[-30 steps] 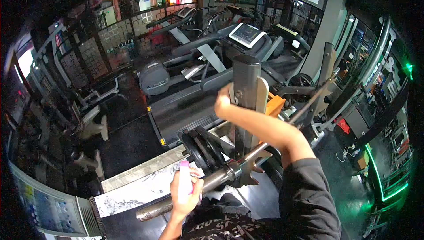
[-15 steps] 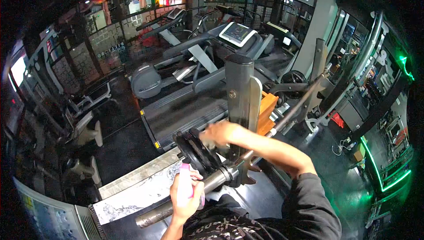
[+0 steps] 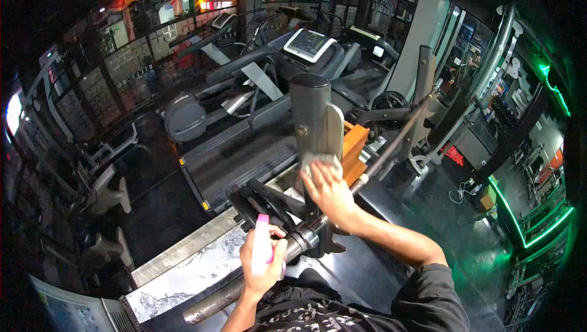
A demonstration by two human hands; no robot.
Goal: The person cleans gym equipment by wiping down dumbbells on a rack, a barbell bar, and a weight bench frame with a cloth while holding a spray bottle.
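My left hand (image 3: 257, 274) is wrapped round a pink and white spray bottle (image 3: 262, 240), held upright just above the thick end of a barbell (image 3: 208, 307). My right hand (image 3: 333, 197) presses a light grey cloth (image 3: 324, 161) against the lower part of a black rack post (image 3: 310, 112), fingers spread over it. Black weight plates (image 3: 257, 206) hang on the rack, left of the post and beyond my left hand. The barbell runs from lower left to upper right, past the post.
Behind the post stand treadmills (image 3: 244, 164), one with a white-framed console (image 3: 310, 46). An orange-brown wooden piece (image 3: 354, 151) sits just right of the post. A marble-patterned surface (image 3: 183, 271) lies at lower left. A second rack post (image 3: 420, 99) rises farther right.
My right hand has moved with the cloth from the weight plates, rightward and up onto the post. My left hand still holds the spray bottle. The whole view has shifted slightly.
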